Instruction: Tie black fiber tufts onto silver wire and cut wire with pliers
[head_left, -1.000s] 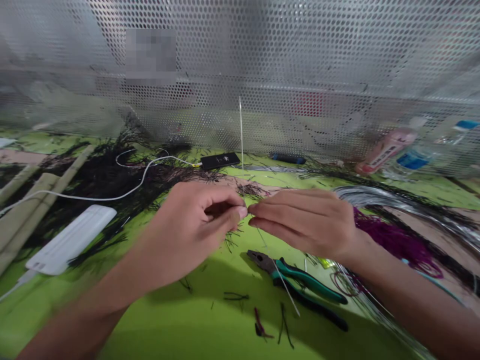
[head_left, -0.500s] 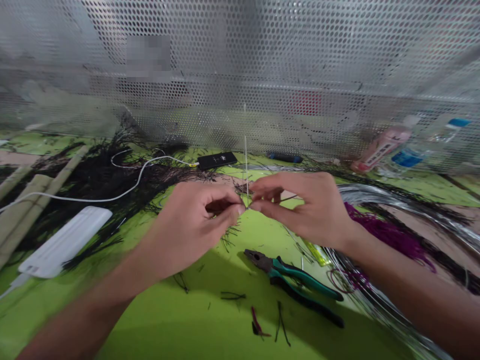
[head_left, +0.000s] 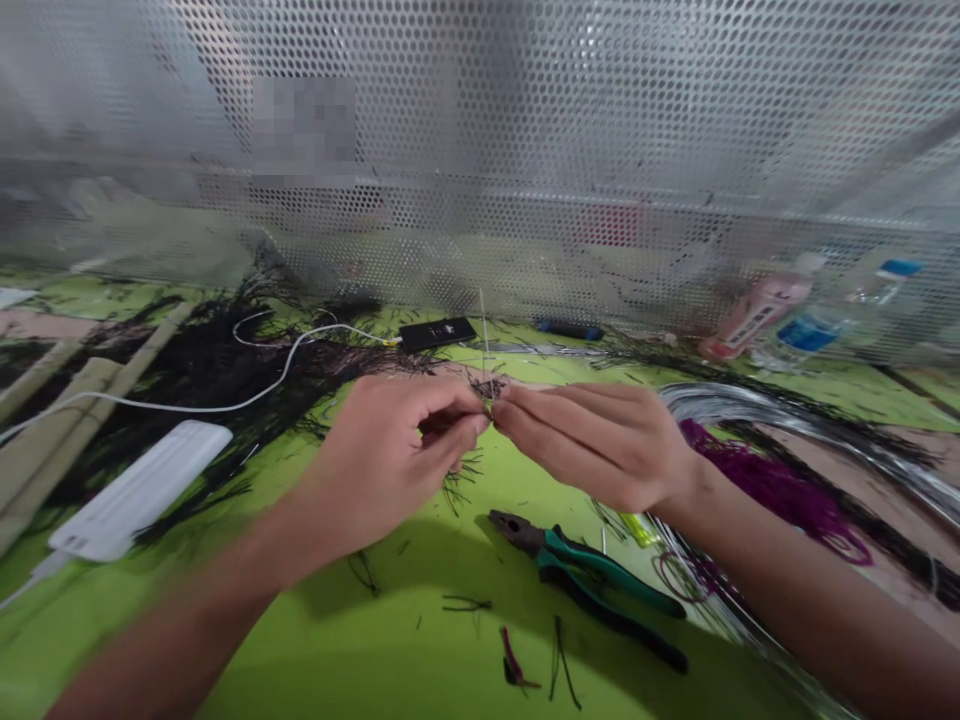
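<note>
A: Centre frame, your left hand (head_left: 390, 455) and right hand (head_left: 600, 445) both pinched the thin wire (head_left: 484, 335), standing upright above the tabletop (head_left: 315, 640).
B: Light, springy, slippery; you'd better grip it low.

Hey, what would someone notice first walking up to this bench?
Two bare hands, left hand and right hand, meet at centre, pinching a thin upright wire with dark fibres. Below them, green-handled pliers lie on the bright green table; a perforated metal screen stands behind.
</note>
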